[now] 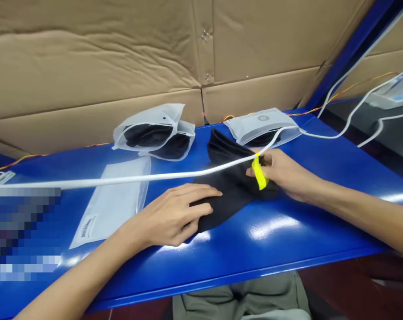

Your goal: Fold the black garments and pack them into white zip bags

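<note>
A piece of folded black cloth [226,186] lies on the blue table, with one corner raised at its far side. My left hand [175,215] rests on the cloth's left end, its index and middle fingers stretched over the fabric. At the right end, my right hand [281,171] is closed on the cloth, thumb and fingers pinching it. A white cable [188,174] crosses in front of the cloth in this view. Its bright yellow tag [259,173] hides part of the right fingertips.
Two frosted pouches with black contents [148,133] stand at the back left, and another pouch [263,124] lies at the back right. A flat white pouch [118,191] is beside my left hand. Brown cardboard [121,58] walls the back of the blue table [341,191].
</note>
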`<state>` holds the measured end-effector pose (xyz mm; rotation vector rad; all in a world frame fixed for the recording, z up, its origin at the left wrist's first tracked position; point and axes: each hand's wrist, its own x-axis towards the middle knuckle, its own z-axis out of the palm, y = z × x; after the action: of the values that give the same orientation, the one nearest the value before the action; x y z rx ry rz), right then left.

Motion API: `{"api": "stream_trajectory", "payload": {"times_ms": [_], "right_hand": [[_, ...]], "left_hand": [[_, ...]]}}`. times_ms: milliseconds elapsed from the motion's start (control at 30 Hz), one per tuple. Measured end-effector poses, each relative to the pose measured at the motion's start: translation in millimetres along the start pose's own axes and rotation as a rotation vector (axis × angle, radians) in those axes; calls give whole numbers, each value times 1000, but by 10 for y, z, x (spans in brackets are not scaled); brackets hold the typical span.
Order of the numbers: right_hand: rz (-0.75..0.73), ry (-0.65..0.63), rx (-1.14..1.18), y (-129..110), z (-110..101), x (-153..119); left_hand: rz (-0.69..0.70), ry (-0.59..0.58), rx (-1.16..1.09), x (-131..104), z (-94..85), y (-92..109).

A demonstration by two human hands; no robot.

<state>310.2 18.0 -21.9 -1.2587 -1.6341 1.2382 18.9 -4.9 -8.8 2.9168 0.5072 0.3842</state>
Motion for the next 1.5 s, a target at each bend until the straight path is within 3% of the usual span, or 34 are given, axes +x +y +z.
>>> {"api": "stream_trajectory", "payload": {"times_ms": [133, 367, 667, 900, 1100, 1233, 1367, 1500], "right_hand": [[164, -48, 229, 46, -132, 97], [131, -39, 248, 141, -373, 159], [142, -19, 188, 289, -470, 174], [-20, 97, 49, 511, -565, 269], [-37, 93, -15, 543, -614, 345], [-108, 158, -50, 561, -620, 358], [-184, 245, -202, 577, -655, 379], [-259, 262, -472, 539, -727, 378]], "left_hand": [[-114, -17, -86, -8, -94, -30], [-487, -82, 47, -53, -161, -180], [-576, -142, 166, -140, -220, -256], [-672, -195, 244, -288, -287, -400], [-722, -142, 257, -245, -266, -437], [-814, -60, 238, -234, -249, -480], [-948, 35, 177, -220, -257, -551], [-977, 76, 142, -190, -282, -611]]}}
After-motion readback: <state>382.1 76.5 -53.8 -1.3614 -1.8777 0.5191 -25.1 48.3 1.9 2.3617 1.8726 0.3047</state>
